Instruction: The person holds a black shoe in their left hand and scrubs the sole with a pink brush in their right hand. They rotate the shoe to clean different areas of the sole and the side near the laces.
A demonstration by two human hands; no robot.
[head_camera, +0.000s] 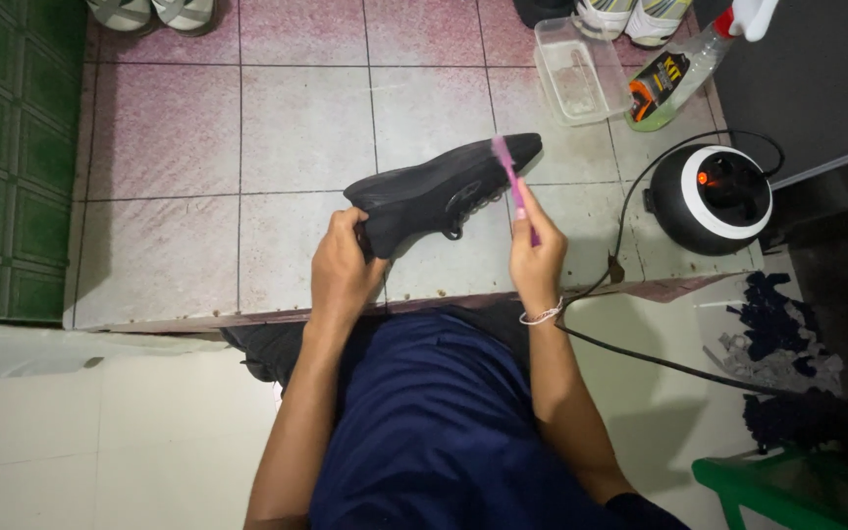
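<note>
Floor (pixel 296 128): pale pink and grey tiles fill the upper half of the view, with a green tiled strip at nine o'clock.
Lap (pixel 434 432): dark blue shorts at six o'clock, both forearms rising from them.
Shoe (pixel 439 191): a black lace-up shoe held in the air at the centre, heel at the lower left, toe pointing toward one o'clock, laces hanging on the near side.
Round appliance (pixel 711 196): a black and white device at three o'clock, lit orange on top, its black cord (pixel 640 353) trailing toward five o'clock.
Tray (pixel 575 71): a clear plastic container at one o'clock, well apart from the shoe.
Spray bottle (pixel 684 74): lying tilted just beside the tray, greenish liquid inside, white trigger head.
Left hand (pixel 344 267): closed around the shoe's heel, thumb on top.
Right hand (pixel 536 257): closed around the brush handle, a thin white bracelet at the wrist.
Brush (pixel 512 179): pink, slim, toothbrush-like, its head touching the shoe's upper near the toe.
</note>
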